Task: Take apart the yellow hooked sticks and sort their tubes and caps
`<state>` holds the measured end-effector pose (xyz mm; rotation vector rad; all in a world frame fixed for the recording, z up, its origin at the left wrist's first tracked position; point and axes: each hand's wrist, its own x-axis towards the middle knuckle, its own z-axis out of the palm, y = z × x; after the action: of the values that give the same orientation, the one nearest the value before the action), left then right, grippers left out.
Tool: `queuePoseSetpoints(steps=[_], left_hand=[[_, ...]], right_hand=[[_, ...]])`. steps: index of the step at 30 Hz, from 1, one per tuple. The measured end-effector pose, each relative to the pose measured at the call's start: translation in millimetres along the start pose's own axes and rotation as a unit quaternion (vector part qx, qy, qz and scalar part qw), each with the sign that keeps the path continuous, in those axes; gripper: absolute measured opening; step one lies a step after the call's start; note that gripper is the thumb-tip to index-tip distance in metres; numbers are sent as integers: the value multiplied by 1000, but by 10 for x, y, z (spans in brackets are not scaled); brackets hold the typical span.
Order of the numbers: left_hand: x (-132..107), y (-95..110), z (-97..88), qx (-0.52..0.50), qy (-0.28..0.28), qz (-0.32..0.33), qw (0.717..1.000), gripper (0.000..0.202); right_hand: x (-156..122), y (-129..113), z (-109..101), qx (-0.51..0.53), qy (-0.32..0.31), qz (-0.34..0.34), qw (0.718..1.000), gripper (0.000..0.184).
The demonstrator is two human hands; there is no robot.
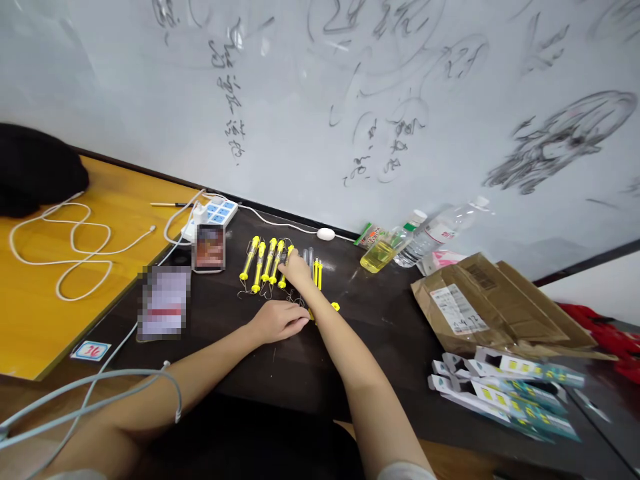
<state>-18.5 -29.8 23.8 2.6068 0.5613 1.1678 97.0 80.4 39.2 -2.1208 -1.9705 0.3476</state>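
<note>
Several yellow-ended clear tubes with wire hooks, which look like spring scales [271, 261], lie side by side on the dark table. My right hand [297, 270] reaches over the rightmost spring scale [283, 280], its fingers closed around the upper part. Below it, my left hand [280, 321] rests on the table, fingers stretched out and holding nothing visible. Metal hooks [296, 301] lie just above the left fingers. Clear tubes [309, 256] and thin yellow rods [319, 273] are beyond my right wrist. A small yellow cap [335, 307] sits right of the forearm.
A pixelated phone [209, 249], another pixelated item [165, 303] and a power strip [220, 212] are at left. An oil bottle [379, 255], water bottle [435, 233], cardboard parcel [480, 300] and flattened boxes [505, 393] stand at right. Pale cables [100, 377] cross near my left arm.
</note>
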Motion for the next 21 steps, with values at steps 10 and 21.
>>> queuePoseSetpoints(steps=[10,21], left_hand=[[38,-103,-5,-244,200,-298,901,18],[105,-124,45,-548,147,-380,731,41]], right_hand=[[-446,58,-378,145,165,-80,972,12],[-1340,350,-97,97,281,-218,930,23]])
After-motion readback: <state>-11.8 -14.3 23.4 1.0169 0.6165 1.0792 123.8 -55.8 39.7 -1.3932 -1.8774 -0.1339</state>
